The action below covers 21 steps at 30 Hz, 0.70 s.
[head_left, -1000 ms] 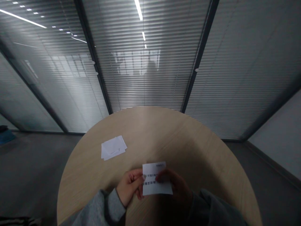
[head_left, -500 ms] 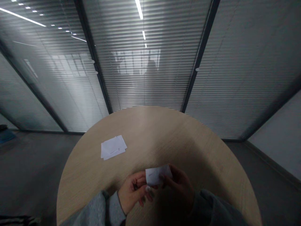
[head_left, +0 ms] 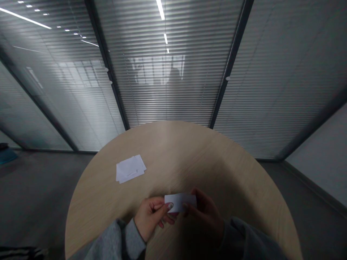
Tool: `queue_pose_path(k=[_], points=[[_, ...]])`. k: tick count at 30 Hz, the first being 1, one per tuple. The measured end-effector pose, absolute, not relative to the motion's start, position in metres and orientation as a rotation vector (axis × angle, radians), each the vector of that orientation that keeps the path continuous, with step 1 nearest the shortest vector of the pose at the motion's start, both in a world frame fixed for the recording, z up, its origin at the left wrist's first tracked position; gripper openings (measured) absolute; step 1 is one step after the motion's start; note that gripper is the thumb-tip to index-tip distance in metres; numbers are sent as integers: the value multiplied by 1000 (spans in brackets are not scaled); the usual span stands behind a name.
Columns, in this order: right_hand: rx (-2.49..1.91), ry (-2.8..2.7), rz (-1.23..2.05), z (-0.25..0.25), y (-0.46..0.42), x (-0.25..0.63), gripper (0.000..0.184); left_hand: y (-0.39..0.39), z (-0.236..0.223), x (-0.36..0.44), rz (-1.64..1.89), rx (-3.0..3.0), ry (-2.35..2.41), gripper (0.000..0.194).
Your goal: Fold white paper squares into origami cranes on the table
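A small piece of white paper (head_left: 177, 199) is held between my two hands near the front of the round table (head_left: 173, 155). My left hand (head_left: 151, 216) pinches its left end, the thumb lying on top. At the right end my right hand (head_left: 204, 213) grips it with thumb and fingers, partly in shadow. The paper looks slightly bent across its middle. Farther back and to the left, a few overlapping white paper sheets (head_left: 130, 169) lie flat on the tabletop.
Glass panels with grey blinds (head_left: 168, 104) stand behind the table, split by dark frames. A white wall (head_left: 322, 162) rises on the right. A blue object (head_left: 7, 156) rests on the floor at far left, and a striped item (head_left: 21, 253) shows at the lower left.
My left thumb has come down onto the paper's left end, which it was just below before. The paper has levelled out and shifted slightly left. The sheets on the table stay put.
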State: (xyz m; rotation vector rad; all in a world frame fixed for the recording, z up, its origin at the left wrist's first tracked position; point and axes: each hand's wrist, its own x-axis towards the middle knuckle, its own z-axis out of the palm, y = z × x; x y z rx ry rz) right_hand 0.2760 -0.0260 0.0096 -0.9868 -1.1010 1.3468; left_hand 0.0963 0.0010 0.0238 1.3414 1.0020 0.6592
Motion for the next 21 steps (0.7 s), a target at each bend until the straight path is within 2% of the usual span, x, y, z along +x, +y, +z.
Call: queue_pose_path(k=[3, 6, 8, 21], points=[[-968, -1118, 1344, 11, -26, 278, 48, 1, 24, 97, 652, 1335, 1019, 53], [-984, -1183, 1389, 17, -26, 279, 67, 0, 25, 97, 657, 1337, 1012, 53], [-994, -1180, 1390, 19, -26, 279, 72, 0, 24, 97, 658, 1334, 1013, 53], [-961, -1177, 1440, 14, -24, 280, 69, 0, 26, 98, 676, 1318, 1023, 48]])
